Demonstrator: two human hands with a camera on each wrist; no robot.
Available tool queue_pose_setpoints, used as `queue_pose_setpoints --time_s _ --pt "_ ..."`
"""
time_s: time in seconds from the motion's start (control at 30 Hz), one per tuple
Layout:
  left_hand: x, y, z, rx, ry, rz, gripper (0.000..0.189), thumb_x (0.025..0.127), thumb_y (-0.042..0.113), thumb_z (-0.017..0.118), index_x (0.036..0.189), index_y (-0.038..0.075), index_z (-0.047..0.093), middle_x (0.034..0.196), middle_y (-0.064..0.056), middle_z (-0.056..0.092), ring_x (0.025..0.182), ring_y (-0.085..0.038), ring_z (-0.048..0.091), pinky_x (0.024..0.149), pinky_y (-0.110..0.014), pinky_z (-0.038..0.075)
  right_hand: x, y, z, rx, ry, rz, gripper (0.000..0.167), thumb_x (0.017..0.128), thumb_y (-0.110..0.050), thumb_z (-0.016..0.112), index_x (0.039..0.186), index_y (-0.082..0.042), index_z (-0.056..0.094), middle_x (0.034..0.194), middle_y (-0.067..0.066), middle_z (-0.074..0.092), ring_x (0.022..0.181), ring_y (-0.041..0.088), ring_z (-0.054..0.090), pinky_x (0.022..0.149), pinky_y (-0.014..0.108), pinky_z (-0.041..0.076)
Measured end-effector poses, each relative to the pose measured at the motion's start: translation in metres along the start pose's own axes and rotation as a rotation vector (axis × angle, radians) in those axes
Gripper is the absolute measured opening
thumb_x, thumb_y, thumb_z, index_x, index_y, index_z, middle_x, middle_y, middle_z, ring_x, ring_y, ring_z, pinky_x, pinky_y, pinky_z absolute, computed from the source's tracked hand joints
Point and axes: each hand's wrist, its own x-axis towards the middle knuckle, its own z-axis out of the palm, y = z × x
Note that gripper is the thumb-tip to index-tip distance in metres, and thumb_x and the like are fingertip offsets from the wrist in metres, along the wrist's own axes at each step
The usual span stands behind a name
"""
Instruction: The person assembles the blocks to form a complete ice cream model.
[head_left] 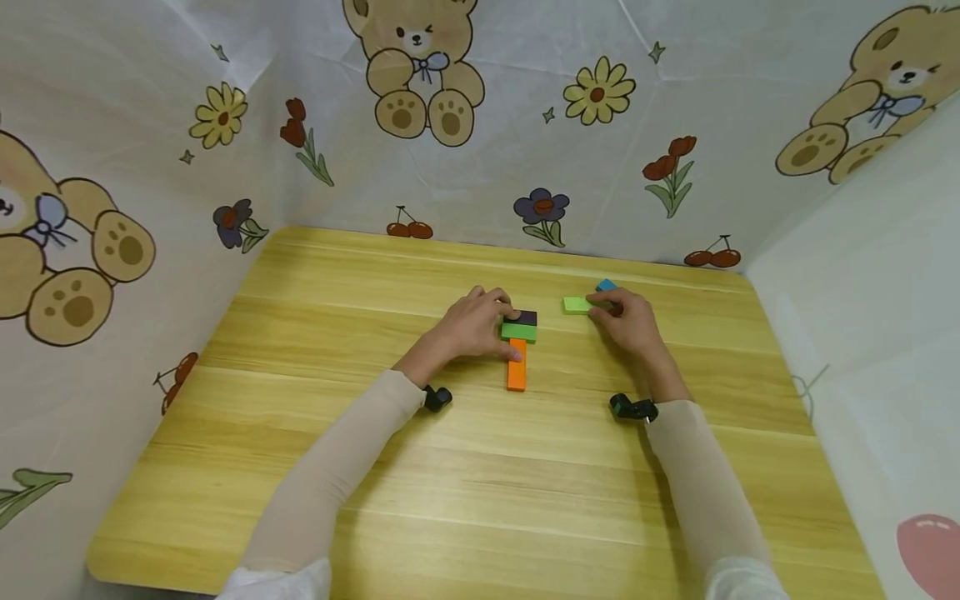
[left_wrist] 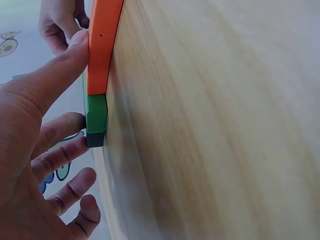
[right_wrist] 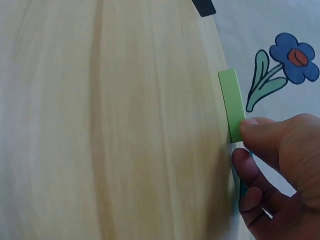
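Note:
In the head view, an orange block (head_left: 516,375), a green block (head_left: 519,333) and a dark block (head_left: 528,317) lie together, the orange one end-on to the green one's long side. My left hand (head_left: 471,325) rests on them from the left, its thumb on the orange block and a fingertip on the dark one. The left wrist view shows its other fingers loosely bent. To the right, my right hand (head_left: 628,320) pinches one end of a light green block (right_wrist: 231,105) between thumb and index finger. A blue block (head_left: 607,285) sits just behind that hand, partly hidden.
The blocks are on a wood-grain table (head_left: 480,467). A white cloth (head_left: 510,150) printed with bears and flowers hangs along its back and sides. Small black devices (head_left: 632,407) are worn on both wrists.

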Motion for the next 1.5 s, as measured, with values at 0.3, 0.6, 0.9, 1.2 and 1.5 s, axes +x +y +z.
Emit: queue_pose_setpoints --time_s 0.3,0.6,0.9,1.2,1.5 --pt "0.000 0.002 0.000 -0.002 -0.006 0.001 0.083 0.079 0.072 0.086 0.148 0.028 0.068 0.152 0.005 0.055 0.122 -0.022 0.048 0.096 -0.038 0.048 0.002 -0.014 0.009 0.003 -0.029 -0.020 0.028 0.106 -0.015 0.070 0.131 -0.005 0.077 0.129 0.021 0.069 0.105 0.039 0.069 0.088 0.043 0.055" --pt "-0.001 0.002 -0.001 -0.004 -0.010 0.004 0.084 0.079 0.071 0.086 0.148 0.027 0.068 0.154 0.003 0.055 0.124 -0.023 0.049 0.098 -0.040 0.049 0.008 -0.022 0.019 0.040 -0.014 -0.009 0.028 0.104 -0.013 0.072 0.130 -0.005 0.077 0.133 0.020 0.071 0.108 0.039 0.072 0.090 0.047 0.057" --pt "0.000 -0.001 0.002 -0.005 -0.008 -0.003 0.082 0.079 0.072 0.086 0.147 0.029 0.068 0.155 0.004 0.054 0.125 -0.022 0.049 0.099 -0.040 0.050 0.014 -0.031 0.027 0.025 -0.051 0.015 0.029 0.106 -0.018 0.070 0.134 -0.009 0.075 0.144 0.018 0.068 0.113 0.039 0.072 0.094 0.052 0.059" --pt "0.002 -0.001 0.004 -0.007 -0.002 0.005 0.083 0.079 0.074 0.084 0.148 0.029 0.068 0.154 0.004 0.055 0.125 -0.022 0.049 0.099 -0.041 0.051 0.018 -0.039 0.037 0.050 -0.044 -0.008 0.027 0.104 -0.018 0.073 0.130 -0.010 0.078 0.137 0.015 0.072 0.098 0.033 0.072 0.083 0.037 0.055" --pt "0.000 0.002 0.001 -0.002 -0.009 -0.008 0.083 0.080 0.071 0.086 0.148 0.028 0.068 0.154 0.003 0.055 0.127 -0.024 0.049 0.101 -0.042 0.050 0.025 -0.047 0.049 0.061 -0.060 -0.004 0.026 0.104 -0.022 0.074 0.129 -0.015 0.080 0.139 0.012 0.073 0.099 0.032 0.072 0.088 0.045 0.058"
